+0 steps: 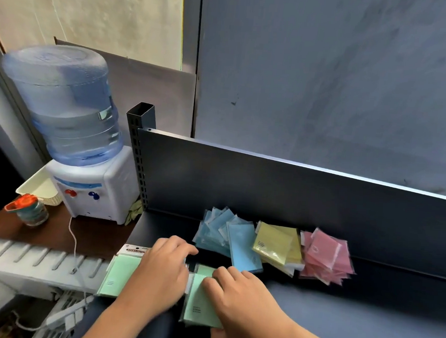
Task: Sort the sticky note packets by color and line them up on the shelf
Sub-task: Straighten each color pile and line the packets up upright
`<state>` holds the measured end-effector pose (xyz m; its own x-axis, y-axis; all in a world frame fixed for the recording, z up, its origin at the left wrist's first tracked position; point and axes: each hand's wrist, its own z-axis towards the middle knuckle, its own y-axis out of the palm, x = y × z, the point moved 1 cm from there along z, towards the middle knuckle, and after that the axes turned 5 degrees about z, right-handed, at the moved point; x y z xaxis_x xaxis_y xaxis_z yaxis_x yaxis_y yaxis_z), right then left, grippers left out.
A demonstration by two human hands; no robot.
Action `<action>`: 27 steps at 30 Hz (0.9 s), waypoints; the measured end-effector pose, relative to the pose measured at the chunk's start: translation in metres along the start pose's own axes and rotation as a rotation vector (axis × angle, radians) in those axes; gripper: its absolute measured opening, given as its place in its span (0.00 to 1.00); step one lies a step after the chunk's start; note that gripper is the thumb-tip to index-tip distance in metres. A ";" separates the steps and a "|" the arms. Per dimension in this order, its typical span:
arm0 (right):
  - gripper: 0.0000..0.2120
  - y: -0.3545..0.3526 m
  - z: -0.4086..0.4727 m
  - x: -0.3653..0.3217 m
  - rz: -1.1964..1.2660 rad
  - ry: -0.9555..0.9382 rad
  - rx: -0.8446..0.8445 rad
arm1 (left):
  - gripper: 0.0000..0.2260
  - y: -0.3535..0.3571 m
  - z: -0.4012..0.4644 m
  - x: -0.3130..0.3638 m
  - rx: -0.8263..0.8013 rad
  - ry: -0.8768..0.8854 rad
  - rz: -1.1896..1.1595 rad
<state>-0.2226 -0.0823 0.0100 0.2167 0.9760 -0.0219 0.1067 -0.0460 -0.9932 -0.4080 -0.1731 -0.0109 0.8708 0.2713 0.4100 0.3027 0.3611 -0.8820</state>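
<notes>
Shelf: a dark grey metal shelf (338, 322) with an upright back panel (268, 188) and a perforated corner post (139, 147) at its left end.
Green packets: mint-green sticky note packets (122, 275) lie at the near left of the shelf, under and between both hands; one at the left shows a white printed header card, another (202, 304) lies to its right.
Left hand: the left hand (162, 272) rests palm down on the green packets, fingers (182, 247) bent and spread a little, pressing on them; I cannot tell whether they pinch anything.
Right hand: the right hand (236, 299) holds the right green packet, fingers lying on its top and the thumb curled under its near edge.
Blue packets: a loose fan of light blue packets (227, 235) sits against the back panel, just beyond the left hand.
Yellow packets: a pile of yellow packets (277, 244) lies just right of the blue, overlapping its edge.
Pink packets: a messy pile of pink packets (326, 255) lies right of the yellow, touching it.
Left of the shelf: a white water dispenser (93, 191) with a blue bottle (62, 105) stands on a brown table (54, 231), beside a small jar with an orange lid (29, 208) and a cream basket (41, 185).
Below: a white cord (75, 251) runs down to a power strip (66, 316).
</notes>
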 end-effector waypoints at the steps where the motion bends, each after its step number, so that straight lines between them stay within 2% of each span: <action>1: 0.27 0.003 -0.003 0.003 -0.001 0.005 -0.016 | 0.16 0.000 0.005 0.004 0.003 0.020 0.014; 6: 0.28 0.014 -0.003 0.007 0.007 0.060 -0.024 | 0.14 0.001 0.019 0.021 -0.004 0.044 0.034; 11: 0.28 0.007 0.011 0.005 -0.064 0.070 -0.038 | 0.19 0.006 0.008 0.014 -0.034 0.078 0.010; 16: 0.49 0.005 0.023 0.004 -0.108 0.120 -0.087 | 0.20 0.000 -0.010 0.000 0.050 0.059 -0.076; 17: 0.49 0.004 0.026 0.004 -0.109 0.125 -0.098 | 0.20 -0.001 -0.011 -0.003 0.066 0.044 -0.083; 20: 0.37 -0.002 0.033 0.001 -0.141 0.105 -0.106 | 0.21 -0.005 -0.013 -0.012 0.095 -0.021 -0.080; 22: 0.34 -0.004 0.033 0.001 -0.133 0.095 -0.139 | 0.21 -0.008 -0.012 -0.018 0.097 -0.048 -0.084; 23: 0.35 -0.004 0.032 0.002 -0.134 0.095 -0.137 | 0.21 -0.009 -0.010 -0.020 0.094 -0.061 -0.093; 26: 0.48 -0.005 0.033 0.006 -0.146 0.113 -0.078 | 0.21 -0.010 -0.006 -0.023 0.075 -0.085 -0.116; 27: 0.46 -0.007 0.035 0.006 -0.147 0.098 -0.069 | 0.21 -0.010 -0.004 -0.024 0.067 -0.088 -0.119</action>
<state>-0.2564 -0.0690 0.0123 0.2873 0.9479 0.1379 0.2095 0.0783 -0.9747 -0.4299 -0.1871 -0.0126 0.7923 0.2990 0.5319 0.3727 0.4531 -0.8099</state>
